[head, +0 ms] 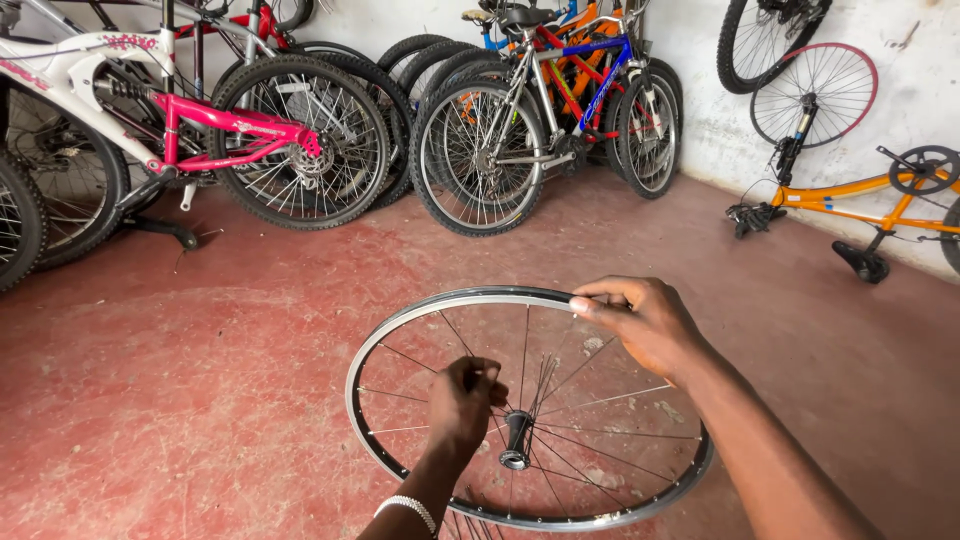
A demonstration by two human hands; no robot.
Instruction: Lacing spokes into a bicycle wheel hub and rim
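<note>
You hold a bare bicycle wheel rim [400, 330], without a tyre, tilted low over the floor in front of you. Your right hand [645, 322] pinches the rim's upper edge between thumb and fingers. Your left hand [462, 400], with a white beaded bracelet [405, 508] at the wrist, is closed on a thin spoke [455, 340] inside the wheel, just beside the hub [516, 440]. The two hands are apart.

The floor [200, 400] under you is worn red concrete, scuffed pale in patches. Along the whitewashed back wall [360, 22] lean several bicycles: a pink and white one [215, 125] at the left, a silver, blue and red one [555, 95] in the middle. At the right wall an orange bicycle frame [850, 195] lies upside down, and a loose red-rimmed wheel [815, 95] rests against the plaster.
</note>
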